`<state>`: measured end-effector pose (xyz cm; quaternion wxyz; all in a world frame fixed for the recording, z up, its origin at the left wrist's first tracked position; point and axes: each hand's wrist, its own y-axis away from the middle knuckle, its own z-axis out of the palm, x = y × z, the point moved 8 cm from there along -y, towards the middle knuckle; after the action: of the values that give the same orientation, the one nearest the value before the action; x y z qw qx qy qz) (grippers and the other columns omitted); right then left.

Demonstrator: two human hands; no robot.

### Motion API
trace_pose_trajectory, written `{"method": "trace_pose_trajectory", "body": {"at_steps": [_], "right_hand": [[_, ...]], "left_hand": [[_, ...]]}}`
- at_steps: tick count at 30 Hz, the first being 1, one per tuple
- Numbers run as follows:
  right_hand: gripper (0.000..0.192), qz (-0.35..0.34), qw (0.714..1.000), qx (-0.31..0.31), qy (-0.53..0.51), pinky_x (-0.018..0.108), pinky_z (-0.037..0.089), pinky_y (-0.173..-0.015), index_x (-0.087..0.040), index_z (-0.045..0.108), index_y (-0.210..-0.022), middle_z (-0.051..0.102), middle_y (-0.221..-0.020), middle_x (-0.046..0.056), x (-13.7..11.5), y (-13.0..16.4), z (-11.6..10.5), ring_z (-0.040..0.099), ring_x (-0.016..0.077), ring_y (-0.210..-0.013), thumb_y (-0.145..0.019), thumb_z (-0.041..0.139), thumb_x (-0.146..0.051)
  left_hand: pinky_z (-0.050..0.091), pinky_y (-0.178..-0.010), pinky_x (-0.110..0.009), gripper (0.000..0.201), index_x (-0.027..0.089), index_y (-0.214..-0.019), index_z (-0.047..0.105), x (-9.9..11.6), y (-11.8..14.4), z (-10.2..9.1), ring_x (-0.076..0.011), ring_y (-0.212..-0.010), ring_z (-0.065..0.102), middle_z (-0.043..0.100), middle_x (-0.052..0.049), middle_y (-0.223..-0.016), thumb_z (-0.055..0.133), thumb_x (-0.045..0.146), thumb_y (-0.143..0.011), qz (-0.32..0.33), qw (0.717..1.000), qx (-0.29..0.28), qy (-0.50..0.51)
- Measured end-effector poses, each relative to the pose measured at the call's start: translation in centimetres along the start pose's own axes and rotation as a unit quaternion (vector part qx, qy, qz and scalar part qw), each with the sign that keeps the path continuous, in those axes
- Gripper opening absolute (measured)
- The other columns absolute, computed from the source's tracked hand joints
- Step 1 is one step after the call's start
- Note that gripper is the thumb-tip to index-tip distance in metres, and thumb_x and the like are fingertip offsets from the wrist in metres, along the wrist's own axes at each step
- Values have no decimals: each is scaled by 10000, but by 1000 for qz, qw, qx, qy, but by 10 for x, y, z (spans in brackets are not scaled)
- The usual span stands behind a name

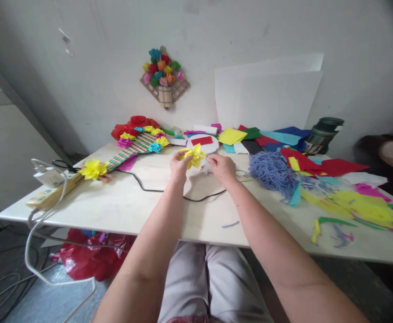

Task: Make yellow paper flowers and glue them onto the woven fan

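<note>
My left hand (179, 165) is closed on a yellow paper flower (195, 156), held up over the middle of the table. Close by on the right, my right hand (224, 168) pinches at the flower's edge; what lies between those fingertips is too small to make out. Behind the flower is a white oval piece with a red rectangle (202, 141). A small white object with red spots (205, 168) shows between my hands, partly hidden.
A striped fan-shaped craft (132, 150) with paper flowers lies left, near a power strip (50, 193). A black cord (152, 190) crosses the table (115, 211). To the right are tangled blue-grey yarn (272, 172), coloured paper sheets (232, 136) and a dark bottle (323, 134).
</note>
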<state>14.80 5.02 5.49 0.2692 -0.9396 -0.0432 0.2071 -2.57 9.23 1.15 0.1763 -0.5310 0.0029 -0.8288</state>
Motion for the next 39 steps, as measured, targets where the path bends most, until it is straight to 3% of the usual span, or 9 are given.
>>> {"method": "trace_pose_trajectory", "body": {"at_steps": [6,14,27,39], "right_hand": [[249,12,999,-7,-32,242,346,-610,-262,718,-921,723,-801,22,1,-1,2,608,171,-756,-856,509,-381],[250,24,1000,-1,-12,249,341,-612,-266,716,-920,730,-864,34,0,1,-2,612,182,-790,-854,509,-389],[232,15,992,1,-124,228,330,-558,-211,727,-838,699,-707,14,6,-4,8,544,135,-615,-814,561,-372],[236,2,999,25,-44,261,298,-572,-240,722,-859,709,-747,35,2,-1,0,588,177,-694,-830,546,-394]], "left_hand": [[421,-551,-241,402,160,-755,618,-4,-2,-1,-126,-569,580,618,0,-673,801,282,-418,-15,1000,-2,15],[438,-579,-241,400,159,-771,627,-1,1,0,-128,-595,590,636,-6,-688,795,271,-426,5,1000,3,18],[412,-559,-233,414,158,-744,616,-1,2,2,-111,-553,565,609,12,-648,802,265,-391,-21,999,-3,48],[438,-574,-238,407,158,-745,615,1,1,1,-121,-583,587,635,-4,-689,808,255,-400,6,999,4,38]]}}
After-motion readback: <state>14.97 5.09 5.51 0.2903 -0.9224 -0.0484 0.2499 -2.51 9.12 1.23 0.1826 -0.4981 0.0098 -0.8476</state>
